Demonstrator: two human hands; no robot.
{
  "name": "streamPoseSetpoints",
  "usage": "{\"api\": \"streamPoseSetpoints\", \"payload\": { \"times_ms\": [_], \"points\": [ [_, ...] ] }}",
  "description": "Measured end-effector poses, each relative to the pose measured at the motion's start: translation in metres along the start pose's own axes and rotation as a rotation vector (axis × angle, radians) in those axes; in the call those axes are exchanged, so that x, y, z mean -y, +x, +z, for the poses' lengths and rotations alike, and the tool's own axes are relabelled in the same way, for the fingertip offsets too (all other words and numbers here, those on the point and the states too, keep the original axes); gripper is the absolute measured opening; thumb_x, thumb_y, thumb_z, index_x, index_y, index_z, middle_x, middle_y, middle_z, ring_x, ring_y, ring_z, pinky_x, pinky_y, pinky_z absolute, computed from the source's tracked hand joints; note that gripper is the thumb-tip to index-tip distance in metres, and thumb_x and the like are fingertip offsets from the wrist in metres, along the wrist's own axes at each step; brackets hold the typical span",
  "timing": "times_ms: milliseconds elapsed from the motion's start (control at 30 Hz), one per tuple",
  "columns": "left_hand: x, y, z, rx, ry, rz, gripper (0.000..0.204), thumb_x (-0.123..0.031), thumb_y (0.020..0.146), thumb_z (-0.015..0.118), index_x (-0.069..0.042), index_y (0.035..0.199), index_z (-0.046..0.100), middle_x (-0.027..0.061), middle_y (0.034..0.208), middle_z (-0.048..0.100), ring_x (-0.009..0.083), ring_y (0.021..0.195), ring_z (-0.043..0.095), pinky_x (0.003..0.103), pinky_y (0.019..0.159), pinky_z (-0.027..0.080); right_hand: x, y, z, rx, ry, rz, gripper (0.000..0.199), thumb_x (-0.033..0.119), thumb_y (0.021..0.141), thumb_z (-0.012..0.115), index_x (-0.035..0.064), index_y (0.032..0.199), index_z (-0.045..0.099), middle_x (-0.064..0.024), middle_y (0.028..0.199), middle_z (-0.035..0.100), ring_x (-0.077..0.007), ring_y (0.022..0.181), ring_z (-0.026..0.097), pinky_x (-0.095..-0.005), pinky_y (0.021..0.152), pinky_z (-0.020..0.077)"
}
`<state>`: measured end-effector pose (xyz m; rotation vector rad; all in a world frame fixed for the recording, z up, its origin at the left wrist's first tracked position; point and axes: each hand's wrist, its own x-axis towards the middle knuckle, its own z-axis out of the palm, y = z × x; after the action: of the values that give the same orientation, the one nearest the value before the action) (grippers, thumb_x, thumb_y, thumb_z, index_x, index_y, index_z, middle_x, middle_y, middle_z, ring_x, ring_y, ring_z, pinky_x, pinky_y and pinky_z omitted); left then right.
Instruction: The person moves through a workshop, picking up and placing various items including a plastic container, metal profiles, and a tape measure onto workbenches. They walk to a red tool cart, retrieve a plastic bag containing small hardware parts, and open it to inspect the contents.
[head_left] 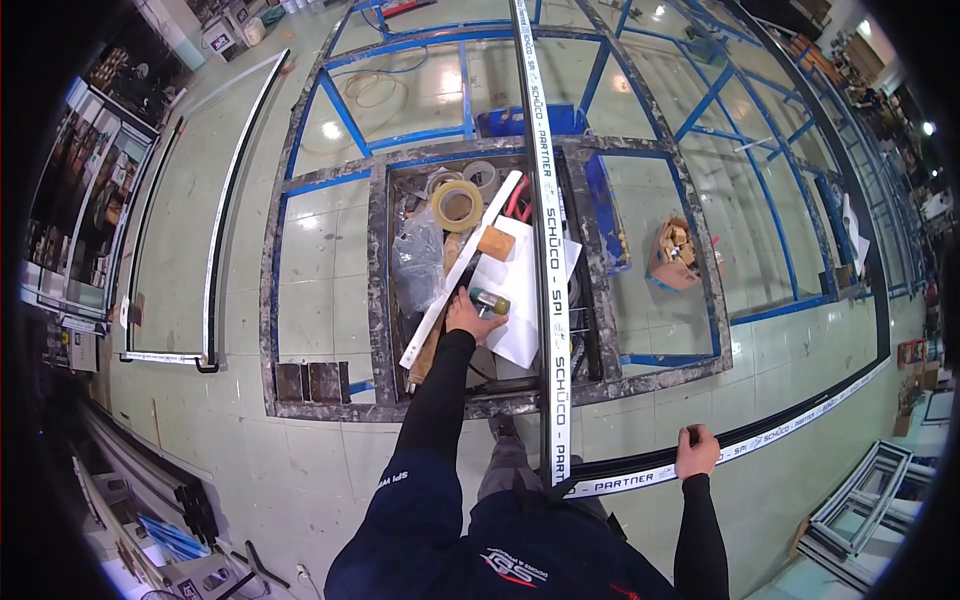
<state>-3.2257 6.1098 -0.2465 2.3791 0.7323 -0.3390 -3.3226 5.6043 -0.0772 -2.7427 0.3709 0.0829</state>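
Note:
Inside the recessed tray (pixel 480 158) in the middle of the workbench, my left hand (pixel 472 318) is closed round a small green cylindrical object (pixel 490 301), whose exact kind I cannot make out. Beneath it lies a white sheet (pixel 515 325), and a long white strip (pixel 440 312) slants close by the fingers. Tape rolls (pixel 457 205), an orange-brown block (pixel 496 242) and clear plastic (pixel 418 255) share the tray. At the near right, my right hand (pixel 697 450) is closed over the dark frame (pixel 556 300) with white printed film; whatever its fingers hold is hidden.
The large frame spans the blue-legged workbench (pixel 330 405) and reaches right. A cardboard box (pixel 675 255) of small pieces and a blue bin (pixel 608 215) show through the bench's right opening. Another frame (pixel 240 150) stands at left; smaller frames (pixel 865 500) lie lower right.

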Motion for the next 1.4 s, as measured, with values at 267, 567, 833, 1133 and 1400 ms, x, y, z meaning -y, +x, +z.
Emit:
{"api": "streamPoseSetpoints", "payload": {
  "times_ms": [267, 567, 833, 1133, 1400],
  "points": [
    [-0.036, -0.003, -0.033, 0.136, 0.131, -0.134, 0.138, -0.079, 0.056, 0.075, 0.005, 0.149, 0.018, 0.031, 0.143, 0.041, 0.0425, 0.13, 0.046, 0.046, 0.106, 0.041, -0.007, 0.001, 0.002, 0.015, 0.001, -0.003, 0.019, 0.024, 0.082, 0.067, 0.0047, 0.083, 0.07, -0.0116, 0.074, 0.069, -0.0324, 0.073, 0.063, -0.0425, 0.073, 0.049],
    [0.004, 0.019, -0.031, 0.285, -0.074, -0.144, 0.107, -0.057, 0.058, 0.088, 0.012, 0.127, 0.044, 0.0261, 0.12, 0.063, 0.0357, 0.109, 0.064, 0.041, 0.091, 0.052, -0.006, 0.0, 0.001, 0.007, 0.009, -0.005, 0.019, 0.024, 0.081, 0.067, 0.0051, 0.083, 0.07, -0.0114, 0.073, 0.069, -0.0325, 0.073, 0.063, -0.043, 0.073, 0.0488],
    [-0.011, -0.028, -0.008, -0.06, -0.109, 0.027, 0.068, -0.02, 0.072, 0.078, -0.001, 0.129, 0.046, 0.0303, 0.094, 0.066, 0.0464, 0.092, 0.064, 0.049, 0.081, 0.052, -0.001, -0.001, 0.0, 0.018, 0.014, -0.007, 0.02, 0.024, 0.081, 0.067, 0.0039, 0.083, 0.07, -0.0132, 0.072, 0.068, -0.0331, 0.07, 0.065, -0.0433, 0.07, 0.0498],
    [0.031, -0.066, -0.119, -0.672, -0.095, 0.111, 0.041, -0.006, 0.075, 0.063, -0.007, 0.116, 0.056, 0.0236, 0.077, 0.064, 0.0435, 0.072, 0.065, 0.051, 0.062, 0.05, -0.012, 0.004, 0.006, 0.01, -0.024, -0.068, 0.023, 0.028, 0.083, 0.066, 0.005, 0.087, 0.068, -0.013, 0.076, 0.068, -0.0338, 0.073, 0.063, -0.0446, 0.074, 0.0475],
    [0.047, -0.112, -0.261, -0.787, -0.86, 0.133, 0.041, 0.002, 0.086, 0.062, -0.005, 0.123, 0.044, 0.0063, 0.096, 0.062, 0.0092, 0.065, 0.059, 0.021, 0.043, 0.042, -0.003, 0.003, -0.003, 0.039, -0.032, -0.011, 0.025, 0.03, 0.084, 0.066, 0.0055, 0.087, 0.069, -0.012, 0.077, 0.069, -0.0332, 0.074, 0.064, -0.0425, 0.073, 0.0476]
  ]
}}
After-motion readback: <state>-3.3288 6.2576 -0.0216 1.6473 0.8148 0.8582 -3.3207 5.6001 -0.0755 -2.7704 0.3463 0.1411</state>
